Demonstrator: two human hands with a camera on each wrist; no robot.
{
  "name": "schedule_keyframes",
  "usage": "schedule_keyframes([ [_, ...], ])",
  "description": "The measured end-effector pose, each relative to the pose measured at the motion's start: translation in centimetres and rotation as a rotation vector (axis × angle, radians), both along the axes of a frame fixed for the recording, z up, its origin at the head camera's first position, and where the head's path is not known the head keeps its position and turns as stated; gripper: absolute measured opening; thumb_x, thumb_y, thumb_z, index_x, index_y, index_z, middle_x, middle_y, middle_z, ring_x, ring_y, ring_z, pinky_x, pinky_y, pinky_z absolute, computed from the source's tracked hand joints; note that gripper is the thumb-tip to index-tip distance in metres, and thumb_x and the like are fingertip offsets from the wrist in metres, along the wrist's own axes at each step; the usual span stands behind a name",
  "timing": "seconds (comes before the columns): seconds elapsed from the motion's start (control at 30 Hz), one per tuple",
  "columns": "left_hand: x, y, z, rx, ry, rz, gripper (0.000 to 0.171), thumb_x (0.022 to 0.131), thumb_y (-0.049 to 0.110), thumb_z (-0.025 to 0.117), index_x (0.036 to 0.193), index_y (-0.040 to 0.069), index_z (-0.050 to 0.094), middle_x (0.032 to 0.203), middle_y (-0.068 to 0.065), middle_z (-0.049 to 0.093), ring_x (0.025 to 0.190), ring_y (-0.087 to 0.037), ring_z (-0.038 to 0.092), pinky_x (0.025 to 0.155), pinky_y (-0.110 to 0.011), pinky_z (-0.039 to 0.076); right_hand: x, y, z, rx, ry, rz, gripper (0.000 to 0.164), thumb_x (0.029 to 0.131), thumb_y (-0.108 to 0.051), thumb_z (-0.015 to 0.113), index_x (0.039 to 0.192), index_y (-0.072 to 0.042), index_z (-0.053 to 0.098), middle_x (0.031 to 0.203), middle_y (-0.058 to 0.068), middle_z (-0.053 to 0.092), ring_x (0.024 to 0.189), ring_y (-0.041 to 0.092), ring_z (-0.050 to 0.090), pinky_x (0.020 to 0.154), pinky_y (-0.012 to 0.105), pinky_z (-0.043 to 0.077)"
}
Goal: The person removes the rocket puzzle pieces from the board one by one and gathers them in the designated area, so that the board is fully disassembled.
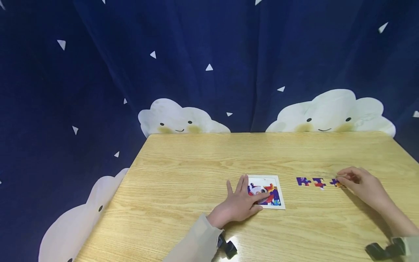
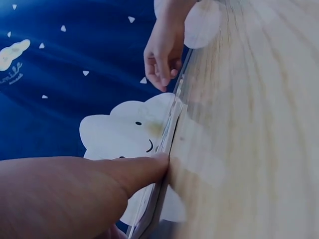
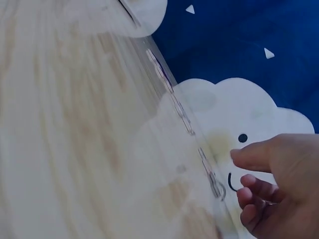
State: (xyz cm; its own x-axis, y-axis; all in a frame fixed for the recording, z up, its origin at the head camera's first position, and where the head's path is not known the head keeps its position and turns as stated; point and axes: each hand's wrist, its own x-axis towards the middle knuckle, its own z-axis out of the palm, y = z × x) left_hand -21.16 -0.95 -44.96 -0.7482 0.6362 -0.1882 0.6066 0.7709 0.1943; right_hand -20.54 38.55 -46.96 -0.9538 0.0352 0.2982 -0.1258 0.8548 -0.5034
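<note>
A white-framed jigsaw puzzle (image 1: 279, 192), partly filled with colourful pieces, lies on the table. My left hand (image 1: 240, 202) rests on its left side, fingers spread, the index finger across the picture. In the left wrist view, the thumb (image 2: 134, 172) touches the board's edge. To the right, a row of loose puzzle pieces (image 1: 303, 181) runs toward my right hand (image 1: 364, 185). Its fingertips hover at the piece at the row's right end (image 1: 334, 182). In the right wrist view, a gap shows between thumb and loosely curled fingers (image 3: 256, 186), with nothing held there.
The wooden table (image 1: 183, 160) reaches back to a dark blue curtain (image 1: 203, 32) with white triangles. Cloud shapes (image 1: 330, 112) line the table's back and left edges. Black wrist devices (image 1: 227, 247) sit at both sleeves.
</note>
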Motion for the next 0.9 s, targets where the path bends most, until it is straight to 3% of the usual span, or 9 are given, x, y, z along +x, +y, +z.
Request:
schedule_keyframes([
  [0.3,0.2,-0.1,-0.9,0.045,0.089,-0.017,0.043,0.102,0.050,0.038,0.145,0.049,0.038,0.161,-0.026,0.017,0.152,-0.040,0.013,0.113,-0.073,0.020,0.3,-4.2,1.3,-0.063,0.060,0.053,0.007,0.092,-0.009,0.066,0.097,-0.006,0.070,0.080,-0.002,0.059,0.066,-0.007,0.044,0.054,0.018,0.039],
  [0.6,0.3,-0.8,-1.4,0.147,0.193,-0.085,0.040,0.102,0.041,0.045,0.143,0.042,0.047,0.155,-0.034,0.027,0.148,-0.044,0.024,0.118,-0.049,0.032,-0.2,-8.6,1.8,-0.115,0.020,0.187,0.005,0.093,-0.010,0.065,0.095,-0.009,0.070,0.081,-0.002,0.058,0.064,-0.002,0.047,0.053,0.020,0.041],
  [0.77,0.3,-1.2,-1.6,0.197,0.310,-0.122,0.038,0.101,0.033,0.050,0.139,0.033,0.055,0.148,-0.033,0.040,0.143,-0.041,0.037,0.117,-0.046,0.036,-0.7,-10.2,1.4,-0.134,0.019,0.227,0.004,0.092,-0.010,0.067,0.092,-0.010,0.071,0.079,-0.005,0.060,0.063,-0.001,0.047,0.053,0.020,0.041],
  [0.9,0.1,-1.5,-2.1,0.262,0.421,-0.126,0.037,0.097,0.039,0.058,0.131,0.026,0.064,0.140,-0.027,0.052,0.134,-0.036,0.051,0.111,-0.041,0.044,-1.1,-11.0,1.3,-0.156,0.013,0.262,0.004,0.091,-0.010,0.067,0.094,-0.010,0.071,0.079,-0.003,0.061,0.064,0.000,0.048,0.055,0.020,0.043],
])
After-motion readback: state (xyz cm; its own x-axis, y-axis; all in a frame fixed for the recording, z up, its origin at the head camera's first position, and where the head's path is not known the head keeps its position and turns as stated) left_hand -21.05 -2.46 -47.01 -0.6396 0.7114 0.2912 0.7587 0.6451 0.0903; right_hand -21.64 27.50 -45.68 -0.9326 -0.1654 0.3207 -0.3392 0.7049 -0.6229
